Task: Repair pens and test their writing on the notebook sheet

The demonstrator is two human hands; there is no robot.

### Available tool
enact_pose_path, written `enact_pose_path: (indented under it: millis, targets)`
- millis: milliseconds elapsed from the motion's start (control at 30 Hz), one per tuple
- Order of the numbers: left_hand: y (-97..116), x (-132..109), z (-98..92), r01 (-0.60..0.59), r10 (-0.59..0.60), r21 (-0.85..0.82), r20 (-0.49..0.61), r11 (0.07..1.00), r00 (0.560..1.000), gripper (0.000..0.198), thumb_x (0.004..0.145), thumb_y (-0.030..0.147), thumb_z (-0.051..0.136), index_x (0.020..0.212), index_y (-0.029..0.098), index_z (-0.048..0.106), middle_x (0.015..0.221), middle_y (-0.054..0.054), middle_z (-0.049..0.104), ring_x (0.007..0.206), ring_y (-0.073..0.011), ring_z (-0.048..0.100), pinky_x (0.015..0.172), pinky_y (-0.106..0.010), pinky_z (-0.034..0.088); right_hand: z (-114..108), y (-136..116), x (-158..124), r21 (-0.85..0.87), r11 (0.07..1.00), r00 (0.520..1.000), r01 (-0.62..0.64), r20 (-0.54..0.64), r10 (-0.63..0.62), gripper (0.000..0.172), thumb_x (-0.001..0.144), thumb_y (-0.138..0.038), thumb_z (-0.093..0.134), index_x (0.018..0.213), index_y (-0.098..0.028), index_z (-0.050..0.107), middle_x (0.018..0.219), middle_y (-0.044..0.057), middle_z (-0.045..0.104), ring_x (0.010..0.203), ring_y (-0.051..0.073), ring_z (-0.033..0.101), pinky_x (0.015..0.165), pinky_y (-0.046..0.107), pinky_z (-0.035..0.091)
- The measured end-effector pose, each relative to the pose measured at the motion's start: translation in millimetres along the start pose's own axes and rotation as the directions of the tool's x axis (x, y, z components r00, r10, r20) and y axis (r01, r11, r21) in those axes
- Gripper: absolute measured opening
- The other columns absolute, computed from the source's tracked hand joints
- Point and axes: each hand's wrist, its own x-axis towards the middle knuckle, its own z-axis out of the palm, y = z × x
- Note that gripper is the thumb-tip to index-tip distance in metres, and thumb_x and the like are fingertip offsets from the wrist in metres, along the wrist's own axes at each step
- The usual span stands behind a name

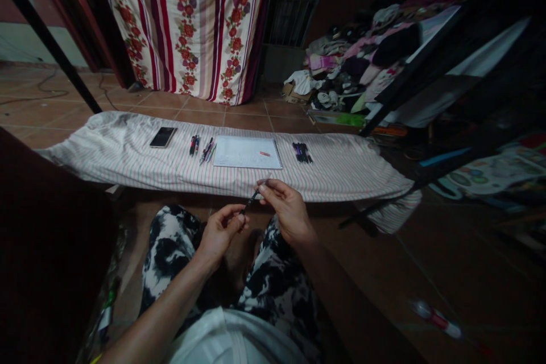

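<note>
A slim dark pen (251,199) slants between my two hands, above my lap and just short of the cloth-covered bench. My left hand (224,228) pinches its lower end. Around its upper end close the fingertips of my right hand (286,207). On the striped cloth (341,176) beyond lies a spiral notebook (243,151) with a small reddish piece (265,153) on its page. Left of the notebook are several pens (207,151) and a few more pens (194,145). A group of dark and purple pens (302,153) lies to the right.
A phone (162,137) rests at the bench's left. Behind hangs a flowered curtain (191,28). Clothes (354,62) are heaped at the back right, and dark poles (51,40) rise beside the bench. A plastic bottle (439,319) lies on the tiled floor at right.
</note>
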Motion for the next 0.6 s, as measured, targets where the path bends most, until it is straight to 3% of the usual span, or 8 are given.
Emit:
enact_pose_path:
  millis: [600]
  targets:
    - [5, -5, -0.6, -0.011, 0.013, 0.035, -0.039, 0.999, 0.999, 0.025, 0.065, 0.025, 0.07, 0.087, 0.016, 0.067, 0.07, -0.001, 0.066, 0.065, -0.0106, 0.058, 0.064, -0.02, 0.043, -2, -15, 0, 0.164, 0.986, 0.989, -0.037, -0.138, 0.06, 0.022, 0.058, -0.032, 0.075, 0.075, -0.02, 0.068, 0.078, 0.001, 0.065, 0.075, 0.011, 0.057, 0.056, 0.018, 0.042]
